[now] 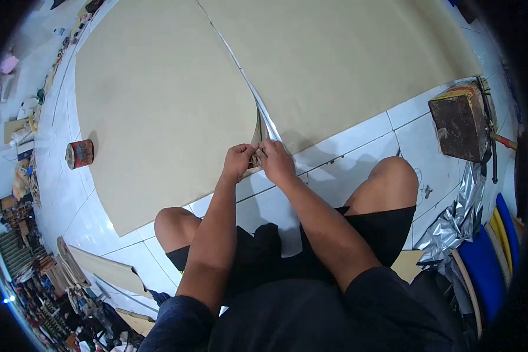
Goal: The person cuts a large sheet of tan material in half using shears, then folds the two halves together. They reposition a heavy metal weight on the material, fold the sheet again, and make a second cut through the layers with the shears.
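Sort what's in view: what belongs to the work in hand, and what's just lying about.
In hand: left hand and right hand, pinching the near end of the silver-lined seam; left tan sheet; right tan sheet.
Lying about: rusty tin; dark box; crumpled foil; blue chair.

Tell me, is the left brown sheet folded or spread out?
Spread out: the left brown sheet lies flat; only its corner lifts at the left hand and right hand.
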A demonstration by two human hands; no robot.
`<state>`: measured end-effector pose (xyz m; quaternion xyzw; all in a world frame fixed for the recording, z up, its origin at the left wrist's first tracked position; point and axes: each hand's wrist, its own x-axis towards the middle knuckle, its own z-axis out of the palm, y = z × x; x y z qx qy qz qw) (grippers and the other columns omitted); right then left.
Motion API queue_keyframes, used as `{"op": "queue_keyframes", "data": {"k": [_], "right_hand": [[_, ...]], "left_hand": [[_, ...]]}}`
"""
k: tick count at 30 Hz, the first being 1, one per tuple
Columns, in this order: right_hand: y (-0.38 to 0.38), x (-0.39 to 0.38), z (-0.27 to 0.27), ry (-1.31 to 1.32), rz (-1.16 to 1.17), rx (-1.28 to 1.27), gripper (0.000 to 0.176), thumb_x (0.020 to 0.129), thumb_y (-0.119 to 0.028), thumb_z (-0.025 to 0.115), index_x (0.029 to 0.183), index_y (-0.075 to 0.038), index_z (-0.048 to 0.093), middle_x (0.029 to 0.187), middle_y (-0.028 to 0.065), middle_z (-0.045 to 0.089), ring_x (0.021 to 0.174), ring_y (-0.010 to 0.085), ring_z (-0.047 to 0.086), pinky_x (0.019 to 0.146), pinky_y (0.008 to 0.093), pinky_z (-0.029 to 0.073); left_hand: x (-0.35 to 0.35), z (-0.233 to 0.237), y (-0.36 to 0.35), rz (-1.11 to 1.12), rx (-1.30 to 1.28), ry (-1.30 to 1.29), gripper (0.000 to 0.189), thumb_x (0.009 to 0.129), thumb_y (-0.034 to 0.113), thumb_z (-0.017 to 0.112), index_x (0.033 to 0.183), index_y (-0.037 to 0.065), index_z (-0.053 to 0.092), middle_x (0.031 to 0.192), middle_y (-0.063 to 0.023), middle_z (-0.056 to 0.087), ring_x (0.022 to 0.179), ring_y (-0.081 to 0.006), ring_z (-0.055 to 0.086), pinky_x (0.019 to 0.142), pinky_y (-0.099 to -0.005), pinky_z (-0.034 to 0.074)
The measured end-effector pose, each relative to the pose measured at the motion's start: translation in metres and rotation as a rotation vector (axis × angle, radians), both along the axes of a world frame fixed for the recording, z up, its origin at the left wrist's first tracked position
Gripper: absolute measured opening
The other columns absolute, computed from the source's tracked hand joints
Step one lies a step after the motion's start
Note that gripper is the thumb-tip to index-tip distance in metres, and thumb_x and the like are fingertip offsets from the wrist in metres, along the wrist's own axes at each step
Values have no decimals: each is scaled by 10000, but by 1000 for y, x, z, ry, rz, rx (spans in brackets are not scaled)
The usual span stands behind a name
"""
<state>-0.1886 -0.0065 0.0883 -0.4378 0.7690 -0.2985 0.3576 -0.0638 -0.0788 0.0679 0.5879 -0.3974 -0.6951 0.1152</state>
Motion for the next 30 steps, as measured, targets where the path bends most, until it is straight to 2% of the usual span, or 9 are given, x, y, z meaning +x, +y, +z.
{"op": "queue_keyframes", "data": {"k": [2, 5, 11, 14, 16, 17, 20, 22, 30], "right_hand": [[4, 2, -4, 21, 35, 52, 176, 879, -206, 638, 906, -33, 619, 1027, 177, 593, 978, 371, 603, 795, 486, 494], [3, 3, -11, 108, 104, 80, 200, 881, -255, 635, 877, -57, 656, 912, 171, 623, 924, 357, 610, 785, 483, 498], [-3, -13, -11, -74, 28, 196, 228, 828, -255, 700, 783, -34, 664, 896, 172, 635, 899, 356, 610, 756, 456, 490], [-1, -12, -14, -115, 19, 237, 235, 810, -268, 722, 840, -42, 662, 929, 174, 628, 903, 362, 606, 753, 446, 483], [3, -5, -14, 8, -98, -14, 244, 823, -270, 708, 909, -49, 651, 965, 177, 614, 916, 369, 602, 784, 456, 484], [5, -6, -14, 10, -99, -13, 244, 823, -270, 708, 909, -49, 651, 965, 177, 614, 916, 369, 602, 784, 456, 484], [7, -5, -17, 10, 53, -3, 266, 849, -261, 679, 1014, -57, 636, 1054, 175, 599, 998, 372, 591, 808, 500, 488], [7, -1, -21, 40, 65, 28, 215, 837, -248, 686, 967, -77, 676, 966, 174, 606, 921, 374, 601, 814, 472, 489], [2, -9, -14, 11, 22, 162, 256, 785, -292, 751, 784, -44, 688, 915, 189, 622, 891, 354, 619, 781, 466, 503]], "left_hand": [[0, -4, 2, -12, -36, -15, 252, 955, 239, 599, 941, 4, 687, 782, -30, 648, 664, -127, 598, 626, -285, 534], [-2, 1, 5, -26, -82, -38, 275, 940, 260, 623, 940, -3, 702, 751, -24, 640, 654, -114, 584, 607, -278, 525], [4, -19, 3, -69, -164, -102, 295, 924, 276, 649, 946, -11, 714, 708, -27, 640, 603, -106, 568, 562, -271, 496], [3, -19, 4, -16, -118, -40, 288, 923, 269, 650, 938, -11, 716, 706, -31, 645, 594, -106, 570, 549, -272, 492], [1, -17, 5, 22, -64, 9, 283, 923, 264, 649, 931, -10, 717, 710, -33, 647, 594, -106, 573, 546, -274, 496], [0, -17, 5, 30, -55, 13, 282, 923, 260, 647, 926, -14, 716, 714, -37, 648, 599, -109, 578, 544, -276, 501], [-4, -7, 6, 18, -94, -18, 285, 924, 252, 643, 922, -23, 714, 719, -44, 649, 607, -114, 584, 545, -276, 512], [-5, 1, 7, -1, -141, -57, 287, 926, 250, 640, 923, -28, 712, 720, -47, 648, 609, -117, 586, 548, -276, 517], [1, -16, 5, -43, -97, -46, 297, 932, 263, 644, 971, -26, 694, 764, -37, 659, 662, -102, 598, 606, -261, 505]]}}
